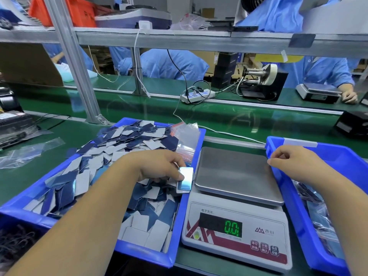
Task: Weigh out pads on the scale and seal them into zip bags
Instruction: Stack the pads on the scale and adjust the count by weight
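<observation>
A blue bin (173,251) at the left is heaped with loose blue-and-white pads (119,148). My left hand (159,166) reaches over the heap and pinches a small stack of pads (186,180) at the bin's right edge, beside the scale. The scale (237,206) stands in the middle with a bare steel pan (235,172); its display (232,229) reads 0.0. Clear zip bags with red strips (186,140) lie at the bin's far right corner. My right hand (288,162) hangs with loosely curled fingers at the left rim of the right blue bin (294,196), holding nothing.
The right bin holds filled bags (322,220). A green conveyor belt (219,114) runs behind, with a power strip (197,95) and a white cable trailing toward the scale. Loose plastic bags (23,152) lie at the left. Workers in blue coats sit across the belt.
</observation>
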`<control>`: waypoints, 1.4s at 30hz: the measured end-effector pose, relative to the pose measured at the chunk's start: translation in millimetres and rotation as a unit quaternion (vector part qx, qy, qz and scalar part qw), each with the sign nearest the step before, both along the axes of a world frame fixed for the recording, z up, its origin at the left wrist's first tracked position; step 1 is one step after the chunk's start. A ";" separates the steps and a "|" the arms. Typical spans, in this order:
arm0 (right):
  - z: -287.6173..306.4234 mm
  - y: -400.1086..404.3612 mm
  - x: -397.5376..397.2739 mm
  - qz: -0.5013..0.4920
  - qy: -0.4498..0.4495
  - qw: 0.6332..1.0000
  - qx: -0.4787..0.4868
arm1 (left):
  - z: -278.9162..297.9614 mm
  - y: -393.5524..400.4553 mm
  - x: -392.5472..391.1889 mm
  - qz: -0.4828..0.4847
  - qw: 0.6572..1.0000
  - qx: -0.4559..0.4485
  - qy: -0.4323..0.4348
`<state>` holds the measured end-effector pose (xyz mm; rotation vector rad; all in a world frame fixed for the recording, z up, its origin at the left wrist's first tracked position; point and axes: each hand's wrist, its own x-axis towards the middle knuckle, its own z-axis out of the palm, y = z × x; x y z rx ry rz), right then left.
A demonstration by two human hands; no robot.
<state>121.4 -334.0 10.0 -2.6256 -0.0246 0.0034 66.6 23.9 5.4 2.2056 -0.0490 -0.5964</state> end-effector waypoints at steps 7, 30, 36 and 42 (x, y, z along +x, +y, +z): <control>-1.4 -1.0 2.1 -0.002 0.002 1.000 0.015 | 23.8 -22.7 8.3 0.117 0.982 -0.105 -0.100; -2.4 -1.0 0.2 -0.003 -0.004 0.999 0.045 | 40.5 -3.2 -31.9 -0.126 0.949 0.288 -0.013; -1.6 -0.3 -1.7 -0.001 0.001 0.999 0.041 | 16.1 -10.6 -35.4 -0.152 0.951 0.269 0.031; -1.9 -0.6 -1.1 0.002 0.000 0.999 0.039 | 13.1 -8.5 -35.0 -0.141 0.964 0.224 0.024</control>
